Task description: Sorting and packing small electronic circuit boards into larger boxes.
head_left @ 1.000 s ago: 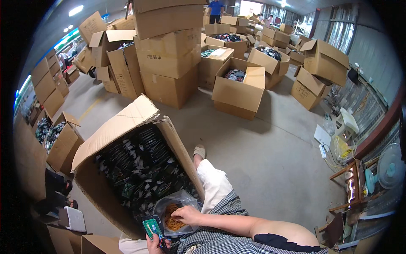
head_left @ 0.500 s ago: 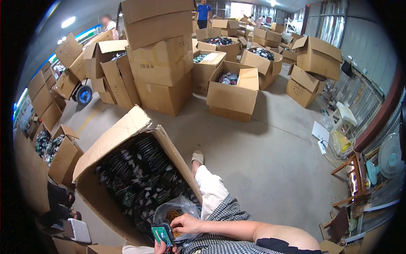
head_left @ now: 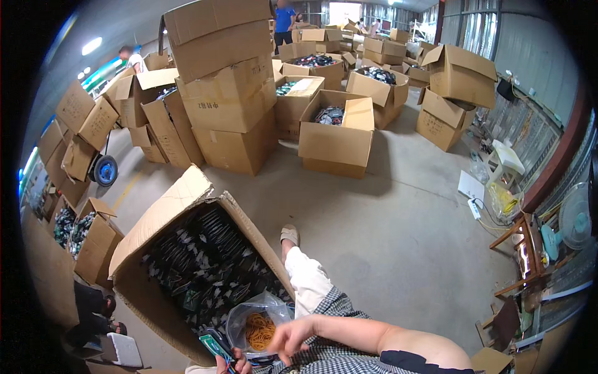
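Note:
At the lower edge my left hand (head_left: 232, 363) grips a green circuit board (head_left: 215, 345) with thin coloured wires trailing from it. My right hand (head_left: 294, 337) is apart from the board, just right of a clear plastic bag (head_left: 234, 319); its fingers are bent and spread, with nothing visible in them. Orange-brown rubber bands (head_left: 260, 331) lie in the bag. The bag rests at the near corner of a large open carton (head_left: 142, 240), tilted beside my leg. Inside it are dense rows of dark, flat electronic pieces (head_left: 205, 262) with pale tips.
Stacked cartons (head_left: 230, 93) rise ahead, and an open carton (head_left: 336, 143) of parts stands right of them. A wheeled cart (head_left: 104, 170) is at the left, near more boxes. A fan (head_left: 574, 218), wooden chair (head_left: 526, 252) and power strip (head_left: 474, 209) line the right wall.
My right hand has drawn away from the board to the right, uncovering the rubber bands. My left hand has shifted slightly left with the board. The cart behind has rolled left.

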